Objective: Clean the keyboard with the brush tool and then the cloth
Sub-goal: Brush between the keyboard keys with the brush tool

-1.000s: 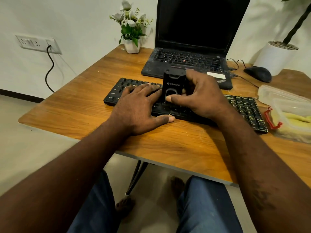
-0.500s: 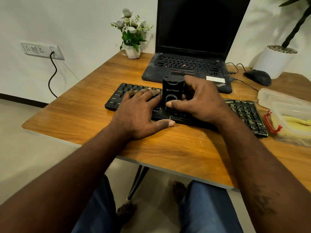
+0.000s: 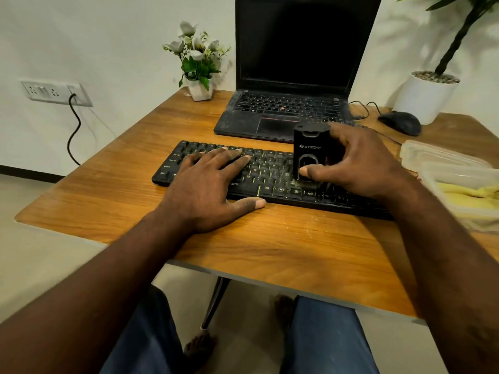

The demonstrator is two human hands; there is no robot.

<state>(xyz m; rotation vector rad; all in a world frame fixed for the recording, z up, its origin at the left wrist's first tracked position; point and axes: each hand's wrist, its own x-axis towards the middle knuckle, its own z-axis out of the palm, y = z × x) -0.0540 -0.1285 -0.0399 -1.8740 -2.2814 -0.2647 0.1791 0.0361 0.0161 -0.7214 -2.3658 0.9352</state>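
Now right hand [image 3: 359, 166] is gripping brush tool [image 3: 310, 155] upright on keyboard [image 3: 270, 170], centre of frame; left hand [image 3: 208, 184] is lying flat, steadying it. Better brushing row by row, with light pressure.

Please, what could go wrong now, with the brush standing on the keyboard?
The right hand grips the brush tool upright on the keyboard; pressing hard might pop a keycap loose. Dust swept backward could land on the open laptop just behind.
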